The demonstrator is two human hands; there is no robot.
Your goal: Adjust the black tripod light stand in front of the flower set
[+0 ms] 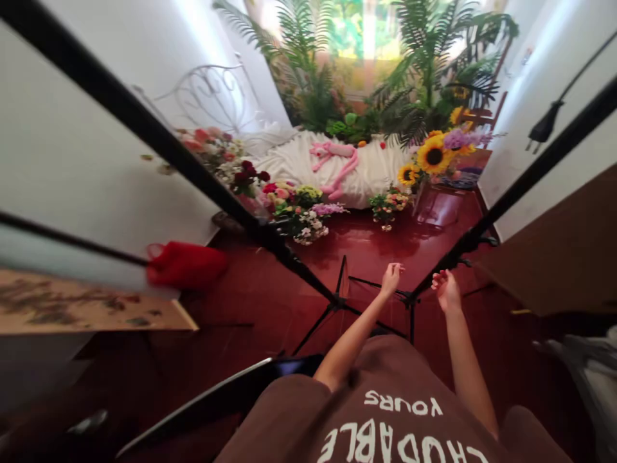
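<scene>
My left hand is in front of my body over the dark red floor, its thumb and fingers pinched together. Whatever is between them, if anything, is too small to make out. A little to its right, my right hand is raised, palm partly showing, with its fingers loosely bent and apart. It is nearest to the right black stand pole, which has small knobs on it. Another black stand pole slants down on the left. The stands' legs spread on the floor beneath and beside my hands.
Ahead is a white draped cloth with a pink plush toy, bordered by flowers, sunflowers and palm plants. A black plug hangs at right. A red bag and a painted panel are at left.
</scene>
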